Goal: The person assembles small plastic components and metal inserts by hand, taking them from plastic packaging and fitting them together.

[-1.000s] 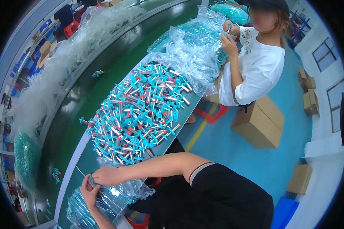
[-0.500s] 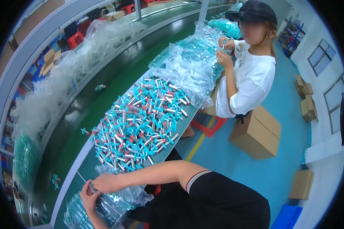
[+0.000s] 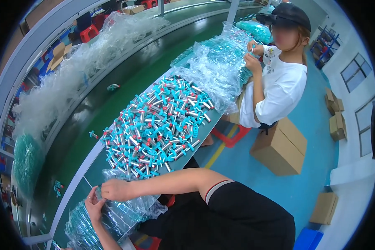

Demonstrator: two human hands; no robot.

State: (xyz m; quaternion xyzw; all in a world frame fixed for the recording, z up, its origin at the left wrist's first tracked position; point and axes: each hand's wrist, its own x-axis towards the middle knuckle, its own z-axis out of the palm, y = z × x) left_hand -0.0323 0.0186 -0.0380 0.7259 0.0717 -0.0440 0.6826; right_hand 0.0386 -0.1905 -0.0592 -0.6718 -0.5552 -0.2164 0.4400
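Observation:
At the near left end of the table, my left hand and my right hand meet with fingers closed. Something small and greenish shows between the fingertips; I cannot make out what it is. Below them lies a clear plastic bag with teal see-through tubes in it. Just beyond my right forearm spreads a large heap of small parts, silver rods with teal cross-shaped ends and red tips.
A co-worker in a white shirt handles a small part beside more bagged teal tubes. A green conveyor runs along the left, with a few stray parts on it. Clear bags pile beyond; a carton stands right.
The view has shifted slightly, so the heap and the co-worker appear farther right. My hands stay together over the bag, with the left fingers changed a little in pose.

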